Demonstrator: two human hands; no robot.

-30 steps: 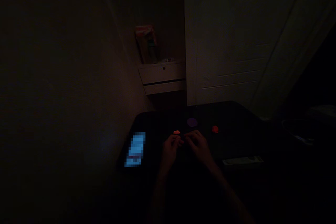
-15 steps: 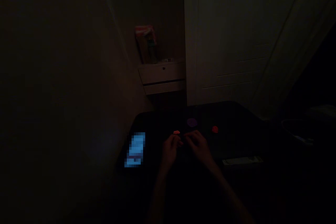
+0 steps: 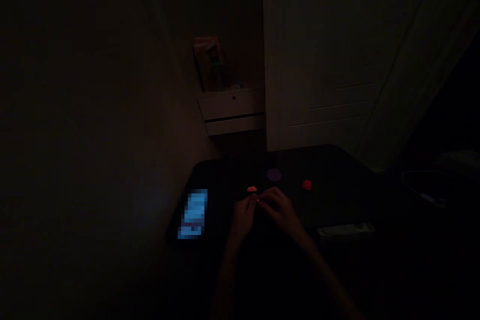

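Observation:
In the dim head view my left hand (image 3: 244,212) and my right hand (image 3: 278,206) meet over a dark table (image 3: 322,160). Fingers of both are closed in a pinch, with the fingertips together. A tiny pale spot shows between the tips, too small and dark to name. Just beyond my left fingers lies a small orange-pink lump (image 3: 251,189). Farther back is a flat purple disc (image 3: 274,175). A red lump (image 3: 307,185) rests to the right of my right hand.
A lit, blurred-out screen (image 3: 193,214) lies at the table's left side. Near the front right edge is a pale flat item (image 3: 345,230). Behind the table stand a drawer unit (image 3: 232,107) with a bag (image 3: 208,55) on top and a pale panel (image 3: 318,60).
My right hand has moved left, closing the gap, so its fingertips now meet those of my left hand. The lumps and the disc stay where they were.

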